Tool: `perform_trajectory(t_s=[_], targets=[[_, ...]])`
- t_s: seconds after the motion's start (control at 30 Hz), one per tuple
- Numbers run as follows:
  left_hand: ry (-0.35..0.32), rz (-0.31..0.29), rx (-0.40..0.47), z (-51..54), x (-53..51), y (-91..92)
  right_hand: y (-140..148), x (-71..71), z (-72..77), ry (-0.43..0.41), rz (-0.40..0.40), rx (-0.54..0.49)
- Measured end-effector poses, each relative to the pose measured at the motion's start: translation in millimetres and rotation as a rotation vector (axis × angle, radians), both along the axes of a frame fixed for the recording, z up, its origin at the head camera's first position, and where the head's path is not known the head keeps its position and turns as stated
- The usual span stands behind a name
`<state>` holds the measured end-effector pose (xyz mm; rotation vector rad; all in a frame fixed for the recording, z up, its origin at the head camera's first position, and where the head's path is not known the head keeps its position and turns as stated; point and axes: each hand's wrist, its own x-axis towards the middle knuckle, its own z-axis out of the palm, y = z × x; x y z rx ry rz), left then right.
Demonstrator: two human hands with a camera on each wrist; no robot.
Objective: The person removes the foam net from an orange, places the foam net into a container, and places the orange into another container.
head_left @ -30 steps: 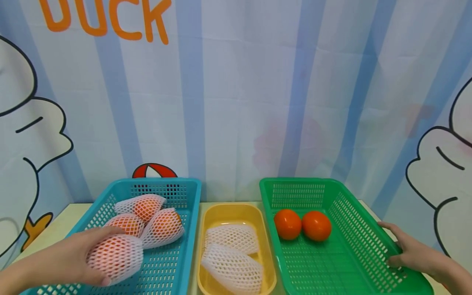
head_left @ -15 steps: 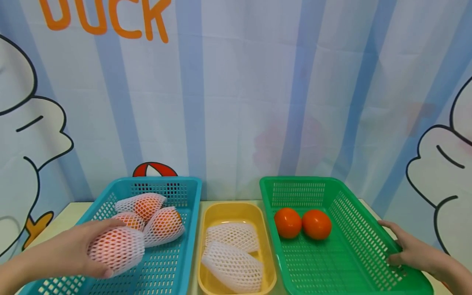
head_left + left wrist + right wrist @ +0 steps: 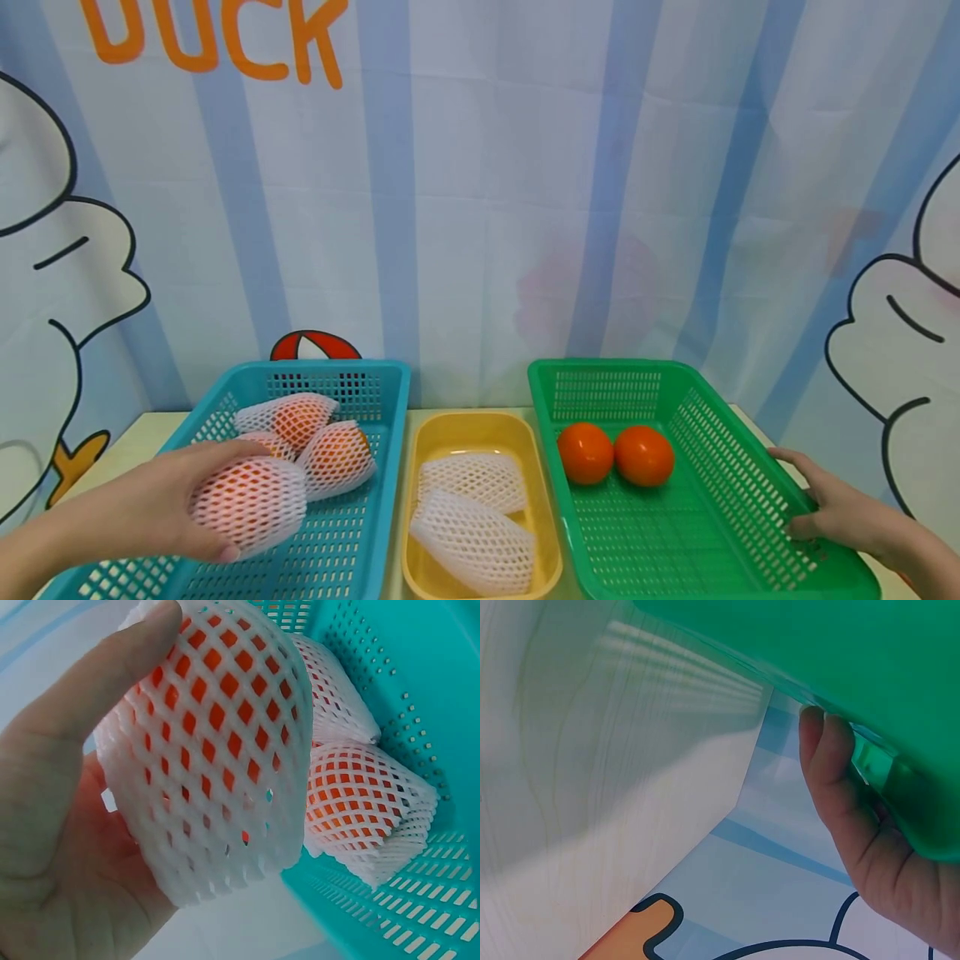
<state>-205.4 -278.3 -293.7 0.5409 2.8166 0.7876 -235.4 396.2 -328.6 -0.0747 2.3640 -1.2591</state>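
My left hand (image 3: 161,507) grips a round orange-red fruit in a white foam net (image 3: 253,505), held above the near left part of the blue basket (image 3: 401,467). In the left wrist view the thumb lies across the net (image 3: 225,750), and the net's loose end points away from the palm. Several more netted fruits (image 3: 336,460) lie in the blue basket. My right hand (image 3: 840,504) grips the right rim of the green basket (image 3: 720,542), thumb inside, fingers outside against the wall. Two bare orange-red fruits (image 3: 585,454) sit side by side within it.
Between the baskets stands a yellow tray (image 3: 480,423) with two white foam nets (image 3: 476,542), one overlapping the other. A pale wood-grain table (image 3: 570,772) bears everything. Behind it hangs a striped curtain (image 3: 480,208) with printed ducks.
My left hand has moved slightly right and up with the netted fruit, covering more of the one behind. My right hand stays on the green basket's rim.
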Motion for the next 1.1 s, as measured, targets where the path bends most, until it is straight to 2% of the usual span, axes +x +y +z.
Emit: perform_trajectory(t_s=[0.33,0.67,1.1], targets=[[0.012,-0.069,0.042,5.6,-1.2,7.9,3,0.1,-0.7,-0.017,0.041,-0.065],[0.078,-0.100,0.040,9.8,-0.5,12.6,5,-2.1,-3.8,-0.018,0.008,-0.058],[0.137,-0.095,0.031,15.1,0.6,23.6,7,-1.8,-1.9,-0.004,0.072,-0.087]])
